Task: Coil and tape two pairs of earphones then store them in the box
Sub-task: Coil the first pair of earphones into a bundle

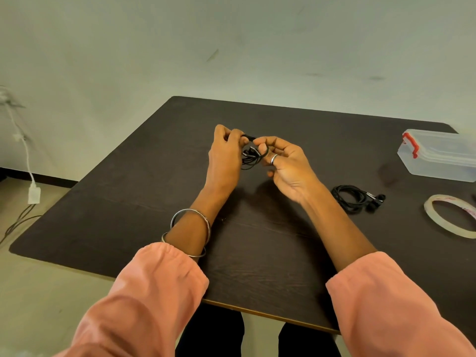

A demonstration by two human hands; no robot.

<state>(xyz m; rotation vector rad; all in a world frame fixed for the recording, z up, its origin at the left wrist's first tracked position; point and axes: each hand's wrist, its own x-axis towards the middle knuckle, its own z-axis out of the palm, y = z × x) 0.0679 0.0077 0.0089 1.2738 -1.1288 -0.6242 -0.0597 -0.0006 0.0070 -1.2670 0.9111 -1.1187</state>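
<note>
Above the middle of the dark table [128, 202], my left hand [225, 153] and my right hand [286, 166] both pinch a coiled pair of black earphones [251, 157], whose loops hang between my fingers. A second black pair of earphones [356, 199] lies coiled on the table to the right of my right wrist. Further right lies a flat roll of clear tape [450, 217]. At the far right stands the clear plastic box [438, 158] with red latches, its lid on.
The table's near edge runs just in front of my lap. A pale wall stands behind the table. At the far left a white charger and cables [32, 186] hang down to the floor.
</note>
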